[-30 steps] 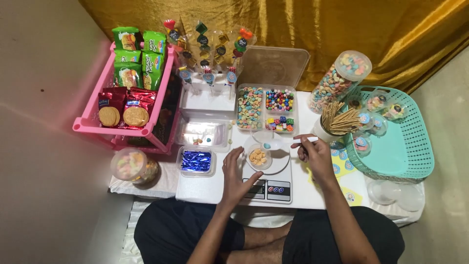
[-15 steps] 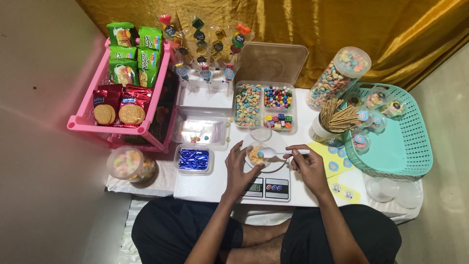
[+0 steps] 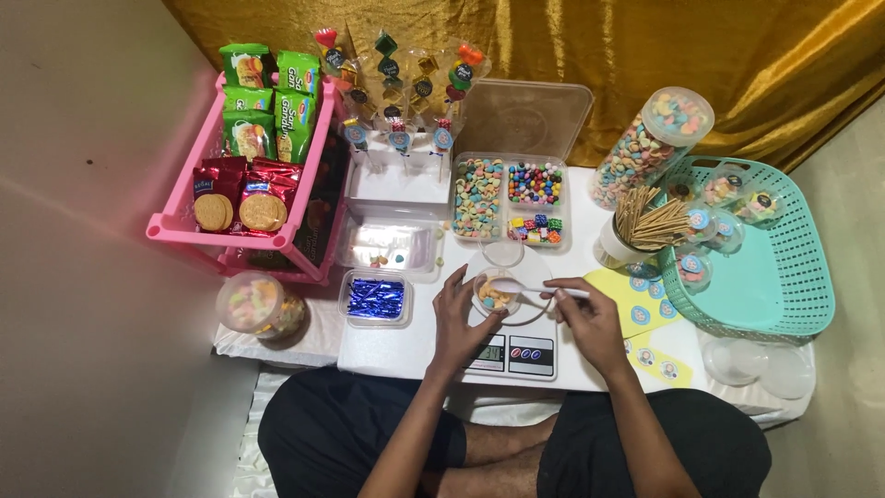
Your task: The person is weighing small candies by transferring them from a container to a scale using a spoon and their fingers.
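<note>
The person is sitting cross-legged at a low white worktop [image 3: 387, 346], looking down on a small clear cup [image 3: 495, 294] that is standing on a white scale [image 3: 513, 350]. The left hand [image 3: 457, 318] is curling around the cup's left side, fingers bent and touching it, steadying it rather than lifting it. The right hand [image 3: 587, 318] is pinching the handle of a white spoon [image 3: 539, 290] between thumb and fingertips, closed on it, and the spoon's bowl is hanging over the cup's mouth. Pale candy pieces are lying in the cup.

Just behind the scale a divided clear box [image 3: 510, 200] is sitting open with mixed candies, its lid leaning back against the gold curtain. To its right a tall jar [image 3: 651, 148] of candy is tilting beside a holder of wooden sticks [image 3: 647, 221]. A teal basket [image 3: 784, 267] is holding small filled cups at the far right. On the left a pink rack [image 3: 241, 175] is carrying biscuit packets, with a tub of blue wrappers [image 3: 375, 298] near the left hand.
</note>
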